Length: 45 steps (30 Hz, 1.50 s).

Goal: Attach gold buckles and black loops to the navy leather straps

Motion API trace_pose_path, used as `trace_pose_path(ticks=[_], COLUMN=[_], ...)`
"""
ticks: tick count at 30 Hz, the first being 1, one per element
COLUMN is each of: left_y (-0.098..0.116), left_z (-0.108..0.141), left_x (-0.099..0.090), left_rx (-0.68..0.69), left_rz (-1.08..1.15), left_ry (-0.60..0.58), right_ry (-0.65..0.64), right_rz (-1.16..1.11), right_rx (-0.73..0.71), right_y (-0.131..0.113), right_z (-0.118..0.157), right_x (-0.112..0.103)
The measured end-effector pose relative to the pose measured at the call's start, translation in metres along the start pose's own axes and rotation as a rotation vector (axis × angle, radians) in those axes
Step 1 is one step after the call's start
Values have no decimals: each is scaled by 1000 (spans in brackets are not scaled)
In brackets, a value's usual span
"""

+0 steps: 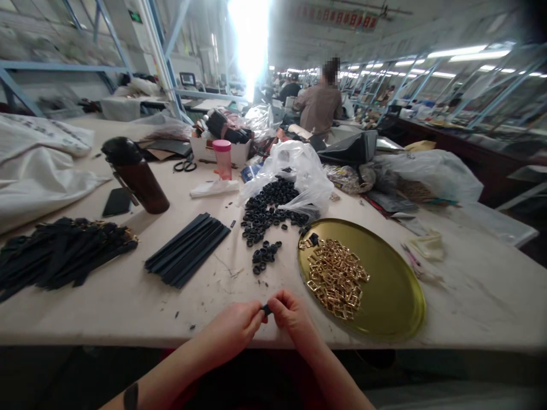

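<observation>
At the table's front edge, my left hand [240,323] and my right hand [291,316] meet, both closed in a pinch on a small dark strap piece [266,310]. Most of that piece is covered by my fingers, so its full shape cannot be made out. Just beyond lie small black strap loops [264,254], spilling from a larger heap [273,199] at a clear plastic bag [299,165]. Gold buckles [337,276] are piled on a round gold tray [395,285] to the right of my right hand. Flat black straps [188,250] lie stacked on the left.
Finished-looking black straps with gold ends [68,250] lie far left, near a dark bottle [139,176] and a phone [117,202]. Scissors [185,165], a pink-lidded cup [222,158] and a filled box [200,151] stand behind. A person [320,105] sits farther back.
</observation>
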<state>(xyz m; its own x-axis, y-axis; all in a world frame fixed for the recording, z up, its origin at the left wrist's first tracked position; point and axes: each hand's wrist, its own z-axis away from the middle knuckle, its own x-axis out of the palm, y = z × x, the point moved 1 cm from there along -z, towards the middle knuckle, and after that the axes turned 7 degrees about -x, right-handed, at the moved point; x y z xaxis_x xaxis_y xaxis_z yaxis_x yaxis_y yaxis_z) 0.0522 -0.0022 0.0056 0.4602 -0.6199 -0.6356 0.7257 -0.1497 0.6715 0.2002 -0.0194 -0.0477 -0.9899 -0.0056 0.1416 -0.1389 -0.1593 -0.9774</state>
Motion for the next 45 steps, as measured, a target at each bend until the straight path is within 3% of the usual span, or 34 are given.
trace_pose_path(ticks=[7,11,14,18,20,23,27,32,36,37,39,40,42,45], left_y=[0,-2,-9,-14,-10,-2,2,1,5,6,6,6,3,-4], left_z=[3,-1,-9,-18,-17,-11,-3,-1,-6,-8,-12,-13,-15,-15], left_x=[5,4,5,7,7,6,5,7,9,9,8,8,7,6], left_rx=[-94,-15,-3,-245,-307,-300,-323,-364,-295,-267,-200,-171,-137,-168], left_rz=[163,330,490,804,872,901,986,1056,1073,1079,1092,1093,1067,952], left_ry=[-34,88,29,-19,-3,3,-79,-147,-144,-113,-32,8,51,57], right_ry=[65,-1,7,211,245,208,112,83,40,4,-89,-106,-114,-133], right_rz=[112,494,762,1094,1227,1353,1404,1324,1123,1022,447,278,31,-144], right_rx=[-116,-206,-242,-203,-141,-67,-44,-111,-170,-172,-103,-55,30,103], right_y=[4,3,-16,-47,-53,-52,-51,-63,-67,-65,-57,-52,-43,-32], right_z=[-2,-2,-10,-41,-60,-81,-89,-80,-53,-44,-26,-19,-8,0], right_x=[8,8,-18,-75,-93,-101,-100,-101,-71,-58,-31,-19,0,12])
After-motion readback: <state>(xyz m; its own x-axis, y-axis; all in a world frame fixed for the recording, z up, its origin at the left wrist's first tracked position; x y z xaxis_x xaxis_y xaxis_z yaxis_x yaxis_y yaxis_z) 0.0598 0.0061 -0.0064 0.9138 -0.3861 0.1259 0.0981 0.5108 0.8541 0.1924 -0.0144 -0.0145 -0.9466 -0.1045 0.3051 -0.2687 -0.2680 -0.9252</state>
